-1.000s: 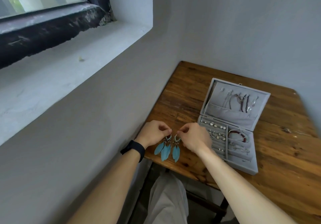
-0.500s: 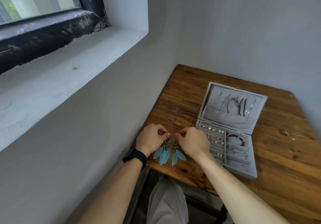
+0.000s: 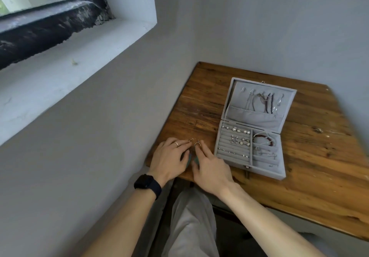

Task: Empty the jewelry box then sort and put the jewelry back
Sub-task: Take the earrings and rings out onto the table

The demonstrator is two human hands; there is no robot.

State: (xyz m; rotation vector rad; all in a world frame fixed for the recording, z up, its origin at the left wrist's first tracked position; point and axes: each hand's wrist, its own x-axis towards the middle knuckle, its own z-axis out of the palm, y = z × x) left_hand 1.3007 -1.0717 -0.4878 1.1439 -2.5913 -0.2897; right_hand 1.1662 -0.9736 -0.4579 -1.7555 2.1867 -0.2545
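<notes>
While the pair of teal feather earrings (image 3: 196,160) with silver wire hooks is lying flat near the front left corner of the worn brown wooden table (image 3: 309,167), mostly covered, the left hand (image 3: 169,157) and right hand (image 3: 210,166) are resting over it, one on each earring. Their fingers are stretching out slightly apart, with the tips pressing by the hooks rather than clamping anything, though the thumbs are partly hiding. Judging from this, the emptying step is only beginning. Just beside the hands, the open grey velvet jewelry box (image 3: 265,174) is holding small silver and pearl studs (image 3: 238,130) in its ring rolls, a dark red beaded bracelet (image 3: 263,138) in a side compartment, and thin necklaces (image 3: 263,101) hanging inside the lid. The next move is probably calling for lifting both hands off and reaching right, with a fine fingertip pinch on one tiny piece. A black wristwatch (image 3: 146,184) on the left wrist is showing a dark face, and no brand, label or writing is showing anywhere.
</notes>
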